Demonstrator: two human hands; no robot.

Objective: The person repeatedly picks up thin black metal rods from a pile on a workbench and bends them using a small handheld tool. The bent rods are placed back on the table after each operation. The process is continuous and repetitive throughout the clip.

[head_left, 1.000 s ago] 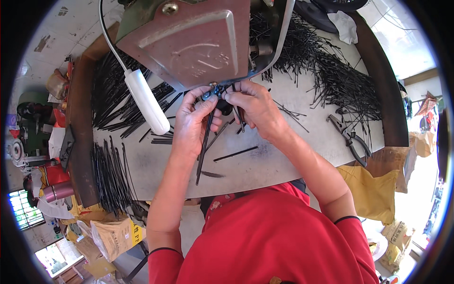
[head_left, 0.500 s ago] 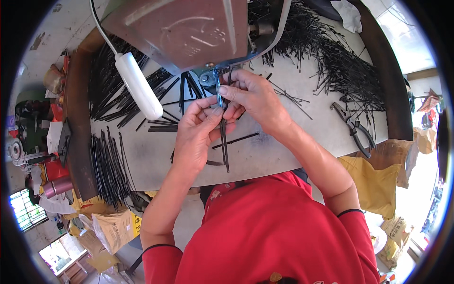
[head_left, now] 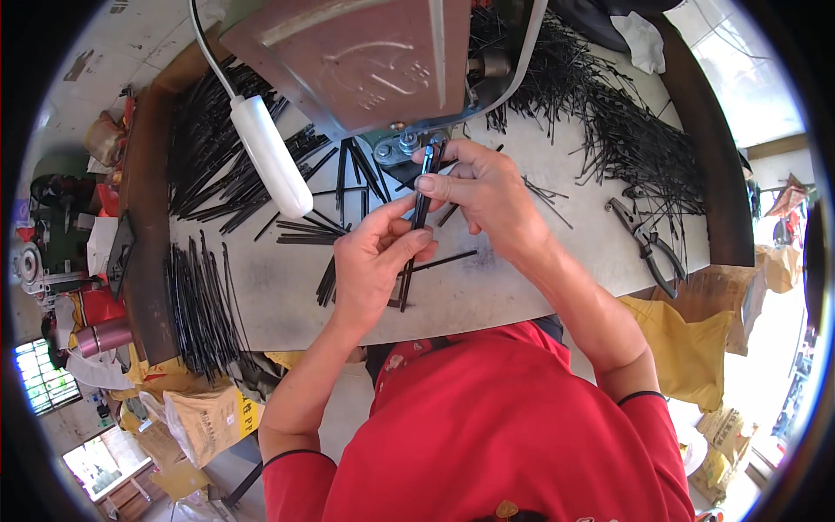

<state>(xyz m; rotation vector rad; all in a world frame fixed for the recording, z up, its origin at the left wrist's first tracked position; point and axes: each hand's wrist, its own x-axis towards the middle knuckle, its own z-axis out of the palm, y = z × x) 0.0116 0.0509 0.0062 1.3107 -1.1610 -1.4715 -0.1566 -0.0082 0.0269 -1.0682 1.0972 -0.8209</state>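
Observation:
Between my two hands a long, thin black strip (head_left: 418, 228) is held at a slant, its upper end just below the machine head (head_left: 402, 144). My left hand (head_left: 379, 252) pinches it lower down with thumb and fingers. Around its upper end my right hand (head_left: 489, 193) is closed, thumb on the near side. Whether it is one strip or two together, I cannot tell. Loose black strips (head_left: 304, 230) lie on the worktable (head_left: 513, 278) left of my hands, some just behind my left hand.
The brown machine housing (head_left: 361, 65) overhangs the table, with a white lamp (head_left: 271, 157) at its left. Heaps of black strips lie at the left (head_left: 202, 304) and of thin bent black pieces at the far right (head_left: 635, 130). Pliers (head_left: 648, 246) rest at the right.
The strip's upper end has shifted right, away from the bolt of the machine head. Both hands have moved slightly right and nearer me, still gripping it. The whole view has shifted a little.

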